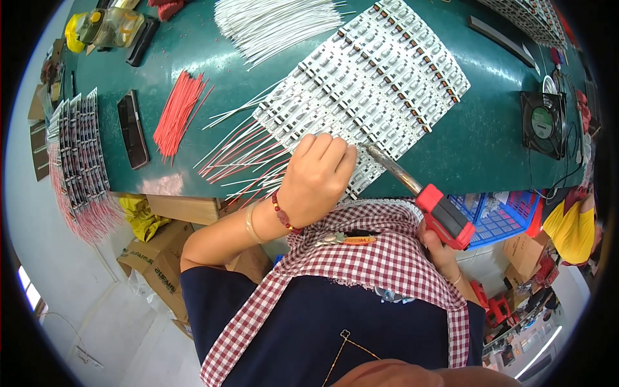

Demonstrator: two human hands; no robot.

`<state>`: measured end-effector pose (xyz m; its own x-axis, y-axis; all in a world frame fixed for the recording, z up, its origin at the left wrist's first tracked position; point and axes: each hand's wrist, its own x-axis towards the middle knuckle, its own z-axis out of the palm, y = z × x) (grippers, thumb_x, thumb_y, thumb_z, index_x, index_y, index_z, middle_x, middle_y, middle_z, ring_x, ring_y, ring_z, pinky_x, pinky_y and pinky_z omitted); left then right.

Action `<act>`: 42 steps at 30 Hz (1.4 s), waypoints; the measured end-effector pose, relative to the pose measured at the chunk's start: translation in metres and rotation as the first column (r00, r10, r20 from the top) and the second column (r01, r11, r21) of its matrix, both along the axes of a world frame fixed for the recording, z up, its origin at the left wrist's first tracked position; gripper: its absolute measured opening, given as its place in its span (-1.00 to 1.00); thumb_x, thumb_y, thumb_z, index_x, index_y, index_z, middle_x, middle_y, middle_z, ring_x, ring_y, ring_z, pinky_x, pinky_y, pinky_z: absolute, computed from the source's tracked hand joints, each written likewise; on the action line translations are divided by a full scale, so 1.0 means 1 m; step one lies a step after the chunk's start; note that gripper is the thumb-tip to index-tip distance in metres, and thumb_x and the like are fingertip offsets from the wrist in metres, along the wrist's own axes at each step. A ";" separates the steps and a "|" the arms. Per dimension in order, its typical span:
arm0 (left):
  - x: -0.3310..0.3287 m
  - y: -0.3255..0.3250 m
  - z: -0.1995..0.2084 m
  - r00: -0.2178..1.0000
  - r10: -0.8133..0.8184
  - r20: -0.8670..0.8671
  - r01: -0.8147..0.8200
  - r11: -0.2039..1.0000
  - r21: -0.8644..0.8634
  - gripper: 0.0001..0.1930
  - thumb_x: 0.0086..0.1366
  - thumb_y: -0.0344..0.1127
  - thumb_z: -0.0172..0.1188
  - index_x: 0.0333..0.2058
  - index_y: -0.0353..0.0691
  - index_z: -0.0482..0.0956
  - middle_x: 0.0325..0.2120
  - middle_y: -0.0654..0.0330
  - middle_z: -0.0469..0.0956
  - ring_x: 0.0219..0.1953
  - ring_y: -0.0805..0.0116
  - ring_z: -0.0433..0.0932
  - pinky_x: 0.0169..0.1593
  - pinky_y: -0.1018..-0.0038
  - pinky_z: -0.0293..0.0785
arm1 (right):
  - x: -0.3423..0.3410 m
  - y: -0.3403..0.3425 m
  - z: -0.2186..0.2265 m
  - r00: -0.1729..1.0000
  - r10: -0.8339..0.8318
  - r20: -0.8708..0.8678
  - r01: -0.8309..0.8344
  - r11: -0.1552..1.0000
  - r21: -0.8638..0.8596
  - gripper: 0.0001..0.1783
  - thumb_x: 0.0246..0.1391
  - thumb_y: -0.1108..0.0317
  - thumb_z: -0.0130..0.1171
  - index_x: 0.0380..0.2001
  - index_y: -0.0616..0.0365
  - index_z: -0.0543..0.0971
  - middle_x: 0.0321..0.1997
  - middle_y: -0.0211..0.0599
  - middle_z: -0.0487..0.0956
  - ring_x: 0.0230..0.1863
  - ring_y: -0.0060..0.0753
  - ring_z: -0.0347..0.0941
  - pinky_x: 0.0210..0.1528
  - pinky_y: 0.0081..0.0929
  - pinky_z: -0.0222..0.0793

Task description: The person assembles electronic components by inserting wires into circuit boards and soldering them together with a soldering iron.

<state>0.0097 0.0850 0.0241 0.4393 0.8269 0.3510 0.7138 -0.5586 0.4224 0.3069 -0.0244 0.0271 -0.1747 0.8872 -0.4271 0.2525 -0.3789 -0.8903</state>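
A large white panel of circuit boards [367, 77] lies slantwise on the green table, its small parts set in rows. Red and white wires [242, 158] stick out from its near left edge. My left hand [319, 169] rests over the near edge of the panel with its fingers curled closed; what they pinch is hidden beneath them. A soldering iron [445, 216] with a red and black handle is in my right hand [440, 250], mostly hidden behind that handle. Its metal barrel [394, 169] slants up and left, the tip at the panel close to my left fingers.
Loose white wires [274, 26] lie at the back, a bundle of red wires [180, 113] to the left beside a phone [133, 129]. Wired boards [80, 151] hang over the left edge. A black fan [543, 124] stands right, above a blue basket [500, 219].
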 end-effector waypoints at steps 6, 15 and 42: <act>0.001 0.000 0.002 1.000 0.000 -0.014 -0.001 1.000 -0.023 -0.76 -0.12 -0.56 0.15 -0.37 -0.33 0.58 -0.58 0.21 0.27 -0.49 0.30 0.31 -0.39 0.40 0.22 | 0.001 -0.010 -0.002 0.998 -0.040 -0.051 0.039 0.999 -0.013 -0.71 0.05 0.25 0.23 -0.27 0.27 0.55 -0.38 -0.34 0.54 -0.36 -0.44 0.44 -0.30 -0.45 0.34; 0.001 0.001 0.001 1.000 0.011 -0.022 -0.012 1.000 -0.026 -0.76 -0.12 -0.56 0.15 -0.37 -0.33 0.58 -0.58 0.21 0.27 -0.50 0.29 0.32 -0.40 0.40 0.22 | -0.001 -0.003 -0.002 1.000 0.019 0.005 -0.020 1.000 0.021 -0.70 0.02 0.21 0.24 -0.32 0.25 0.56 -0.43 -0.32 0.52 -0.41 -0.40 0.43 -0.33 -0.45 0.34; 0.006 -0.010 -0.004 0.998 0.062 0.023 -0.063 0.998 0.011 -0.74 -0.13 -0.54 0.15 -0.36 -0.29 0.60 -0.54 0.24 0.37 -0.48 0.32 0.35 -0.39 0.41 0.23 | 0.001 -0.005 0.002 0.997 -0.074 -0.006 0.074 0.988 0.135 -0.69 0.00 0.16 0.24 -0.43 0.25 0.57 -0.50 -0.32 0.52 -0.50 -0.41 0.43 -0.42 -0.49 0.33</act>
<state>0.0161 0.0751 0.0201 0.3788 0.8482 0.3702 0.7377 -0.5183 0.4327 0.3076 -0.0293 0.0287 -0.1070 0.9470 -0.3028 0.2274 -0.2732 -0.9347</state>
